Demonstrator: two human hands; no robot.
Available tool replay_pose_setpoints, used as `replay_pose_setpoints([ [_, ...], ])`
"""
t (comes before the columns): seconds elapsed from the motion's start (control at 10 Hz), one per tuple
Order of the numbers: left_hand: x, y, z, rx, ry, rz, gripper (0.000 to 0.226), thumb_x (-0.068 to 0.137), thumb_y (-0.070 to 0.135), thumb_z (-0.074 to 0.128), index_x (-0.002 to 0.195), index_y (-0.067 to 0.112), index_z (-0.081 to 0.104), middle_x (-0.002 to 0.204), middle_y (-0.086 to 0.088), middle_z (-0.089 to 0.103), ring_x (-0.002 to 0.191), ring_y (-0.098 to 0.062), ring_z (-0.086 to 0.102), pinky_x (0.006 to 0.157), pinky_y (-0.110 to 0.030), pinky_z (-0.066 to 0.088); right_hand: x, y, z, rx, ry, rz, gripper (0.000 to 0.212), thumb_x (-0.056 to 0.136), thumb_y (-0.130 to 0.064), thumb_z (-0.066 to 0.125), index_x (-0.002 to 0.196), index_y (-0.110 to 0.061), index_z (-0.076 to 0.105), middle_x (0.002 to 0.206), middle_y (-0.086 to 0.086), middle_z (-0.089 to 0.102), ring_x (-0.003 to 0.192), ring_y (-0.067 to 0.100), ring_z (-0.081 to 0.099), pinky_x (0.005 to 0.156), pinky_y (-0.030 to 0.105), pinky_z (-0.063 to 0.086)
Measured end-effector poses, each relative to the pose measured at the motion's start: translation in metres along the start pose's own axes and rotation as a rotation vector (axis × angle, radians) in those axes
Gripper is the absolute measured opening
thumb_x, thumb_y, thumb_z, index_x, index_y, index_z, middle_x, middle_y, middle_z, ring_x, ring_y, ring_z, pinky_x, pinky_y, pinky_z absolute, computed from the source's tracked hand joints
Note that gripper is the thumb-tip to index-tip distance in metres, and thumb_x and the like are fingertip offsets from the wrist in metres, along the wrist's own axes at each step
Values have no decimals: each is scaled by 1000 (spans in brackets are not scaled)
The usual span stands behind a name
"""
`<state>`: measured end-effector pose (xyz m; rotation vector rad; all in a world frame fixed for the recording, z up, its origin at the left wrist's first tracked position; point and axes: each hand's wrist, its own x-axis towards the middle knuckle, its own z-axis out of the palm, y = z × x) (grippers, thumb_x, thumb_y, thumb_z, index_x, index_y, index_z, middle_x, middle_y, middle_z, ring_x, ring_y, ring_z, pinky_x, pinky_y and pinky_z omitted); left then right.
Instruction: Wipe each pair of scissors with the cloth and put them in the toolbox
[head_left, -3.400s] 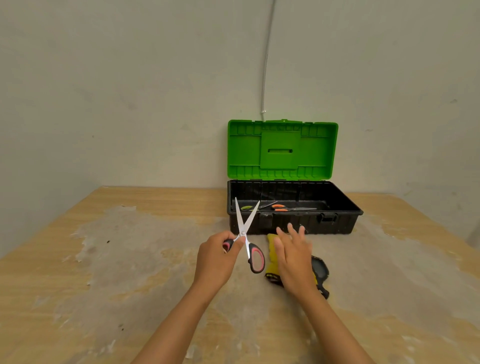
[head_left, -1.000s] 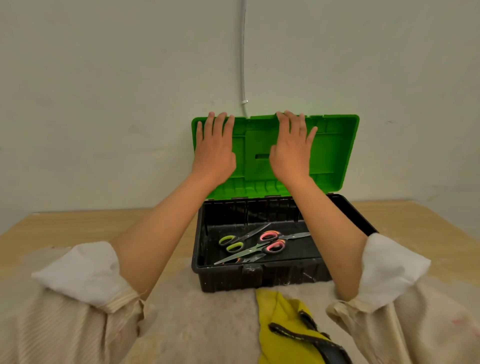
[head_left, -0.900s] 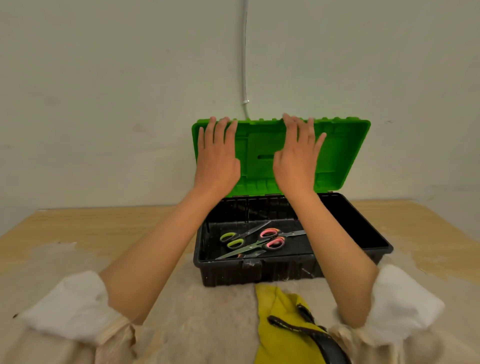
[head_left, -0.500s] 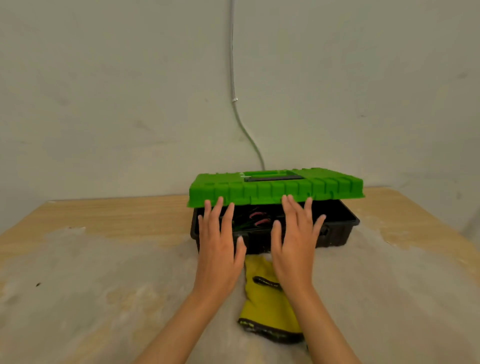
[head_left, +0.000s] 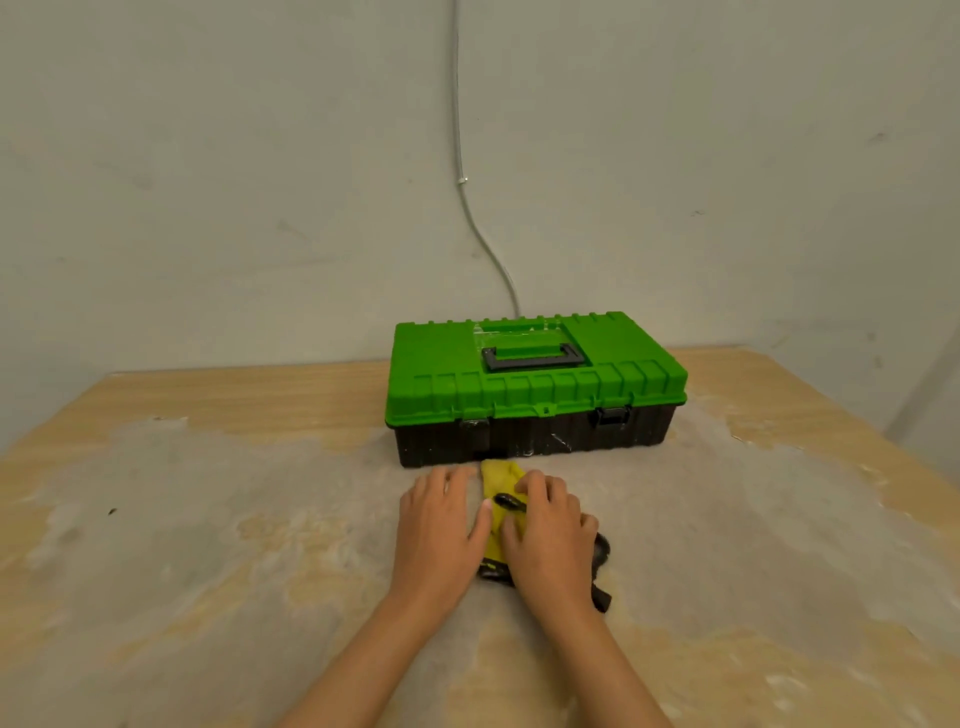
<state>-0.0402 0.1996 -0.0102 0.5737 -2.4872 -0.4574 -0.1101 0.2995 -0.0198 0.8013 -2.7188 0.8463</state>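
The toolbox (head_left: 530, 441) stands at the back of the table with its green lid (head_left: 613, 374) down over the black base and a black handle on top. No scissors show; the box's inside is hidden. A yellow cloth with black trim (head_left: 497, 478) lies on the table just in front of the box. My left hand (head_left: 441, 530) rests flat on the table beside the cloth, its thumb touching the cloth's left edge. My right hand (head_left: 550, 540) lies on top of the cloth with its fingertips bent down onto it, covering most of it.
The wooden table (head_left: 208, 545) has a worn grey patch across its middle. A grey wall stands right behind the toolbox, with a thin cable (head_left: 467, 208) running down it. The table's right edge lies at the far right.
The lid, half lowered half a second ago, is now down on the box. Both hands have come back from the lid to the cloth on the table.
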Motion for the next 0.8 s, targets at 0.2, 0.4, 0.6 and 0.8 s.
replay_pose_setpoints([
  [0.2, -8, -20, -21, -258, 70, -88, 37, 91, 15, 52, 125, 28, 47, 114, 8, 58, 100, -7, 58, 84, -21, 47, 4, -54, 12, 509, -44, -148, 26, 78, 7, 54, 91, -15, 55, 100, 1, 49, 88, 15, 50, 74, 19, 41],
  [0.4, 5, -73, -64, -162, 258, -211, 33, 90, 5, 50, 122, 11, 53, 119, -8, 47, 110, -25, 52, 93, -32, 44, 16, -126, 47, 670, -81, -303, 25, 90, -5, 51, 114, -8, 59, 116, 6, 50, 98, 10, 51, 90, 15, 41],
  [0.6, 0, -111, -46, 122, -133, -287, 49, 102, 23, 29, 149, 12, 25, 159, -9, 18, 147, -26, 15, 120, -40, 16, 13, -121, 90, 93, -391, -361, 51, 104, -23, 26, 153, -12, 16, 162, 6, 11, 150, 23, 0, 120, 43, -2],
  [0.8, 5, -110, -48, 118, -207, -306, 53, 101, 33, 29, 151, 16, 19, 161, -9, 11, 149, -25, 5, 120, -47, 8, 21, -112, 76, 240, -253, -462, 48, 96, -7, 38, 143, -9, 39, 153, 12, 33, 146, 26, 21, 121, 42, 12],
])
